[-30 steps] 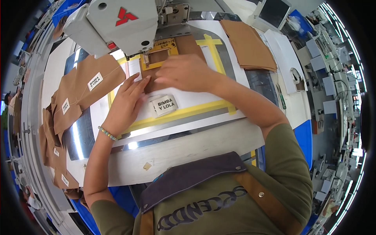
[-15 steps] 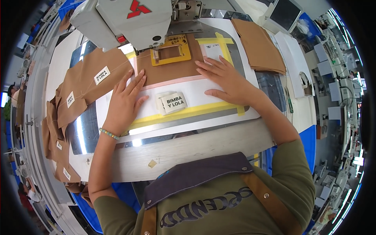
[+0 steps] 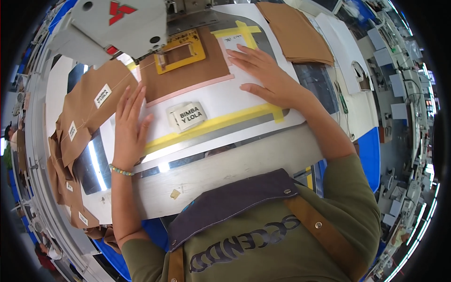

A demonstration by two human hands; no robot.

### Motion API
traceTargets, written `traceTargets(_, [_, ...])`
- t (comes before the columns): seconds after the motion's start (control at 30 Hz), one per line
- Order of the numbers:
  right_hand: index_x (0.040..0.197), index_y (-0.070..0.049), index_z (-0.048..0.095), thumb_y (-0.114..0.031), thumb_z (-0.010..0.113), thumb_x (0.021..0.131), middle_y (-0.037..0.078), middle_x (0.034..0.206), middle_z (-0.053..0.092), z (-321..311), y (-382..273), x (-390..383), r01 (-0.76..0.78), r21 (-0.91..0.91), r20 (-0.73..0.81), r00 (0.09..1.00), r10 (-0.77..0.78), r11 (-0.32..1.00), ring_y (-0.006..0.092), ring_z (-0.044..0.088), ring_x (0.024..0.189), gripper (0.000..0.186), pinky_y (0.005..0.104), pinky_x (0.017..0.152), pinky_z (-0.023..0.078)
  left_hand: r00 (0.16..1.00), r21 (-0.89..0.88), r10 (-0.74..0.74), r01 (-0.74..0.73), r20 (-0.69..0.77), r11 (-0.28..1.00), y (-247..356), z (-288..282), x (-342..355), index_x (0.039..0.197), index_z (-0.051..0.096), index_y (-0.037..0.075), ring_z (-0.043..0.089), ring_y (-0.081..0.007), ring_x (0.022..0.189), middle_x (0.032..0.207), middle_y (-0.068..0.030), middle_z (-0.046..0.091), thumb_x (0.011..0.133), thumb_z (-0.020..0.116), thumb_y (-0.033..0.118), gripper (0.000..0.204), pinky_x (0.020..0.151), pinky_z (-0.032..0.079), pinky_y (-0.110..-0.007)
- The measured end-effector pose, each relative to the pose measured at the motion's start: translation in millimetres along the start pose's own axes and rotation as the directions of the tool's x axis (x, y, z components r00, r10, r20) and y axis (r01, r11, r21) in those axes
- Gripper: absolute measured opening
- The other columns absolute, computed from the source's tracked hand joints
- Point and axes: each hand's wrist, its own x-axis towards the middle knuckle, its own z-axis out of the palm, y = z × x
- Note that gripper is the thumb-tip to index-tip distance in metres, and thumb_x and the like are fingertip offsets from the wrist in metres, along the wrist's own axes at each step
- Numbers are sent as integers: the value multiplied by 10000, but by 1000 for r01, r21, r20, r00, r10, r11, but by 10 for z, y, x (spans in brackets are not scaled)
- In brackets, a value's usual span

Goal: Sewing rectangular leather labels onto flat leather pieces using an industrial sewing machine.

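Note:
A flat brown fabric piece [image 3: 188, 81] lies on a white sheet edged with pink strips, under a yellow rectangular frame [image 3: 201, 52] and the white sewing machine head [image 3: 117, 35]. My left hand [image 3: 129, 134] rests open, its fingertips at the piece's left edge. Over on the right, my right hand [image 3: 268, 80] is spread open; its fingertips are beside the fabric's right edge, by the white card. Neither hand grips anything. A small stack of white printed labels [image 3: 190, 115] sits between the hands, in front of the fabric.
Brown fabric pieces [image 3: 75, 113] with white labels sewn on drape off the table's left side, joined by thread. A pile of brown pieces [image 3: 296, 35] lies back right, near green-handled snips [image 3: 342, 97]. Yellow tape [image 3: 216, 124] borders the white sheet. Blue bins [image 3: 366, 160] stand below.
The whole scene has shifted left in the picture as the view turned. My right hand has slid off the fabric's corner to beside its right edge. My left hand stays near the left edge.

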Motion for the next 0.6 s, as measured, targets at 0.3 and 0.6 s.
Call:
traceTargets(0.3, [1638,-74,403,-530,520,1078,105,1725,349,86,-17,21,65,-112,145,988,-49,992,295,192,1640,732,559,1333,81,995,143,-32,18,92,990,-13,4,-17,1548,561,115,338,-356,1572,1641,-45,509,1041,631,225,524,1290,264,-507])
traceTargets(0.6, [1590,-66,477,-481,562,1069,81,1708,387,65,-52,31,42,-84,104,994,-33,996,297,233,1623,672,545,1335,127,998,109,23,-17,-51,994,14,-15,2,1595,484,123,344,-380,1567,1674,-65,461,966,700,166,666,1284,297,-507])
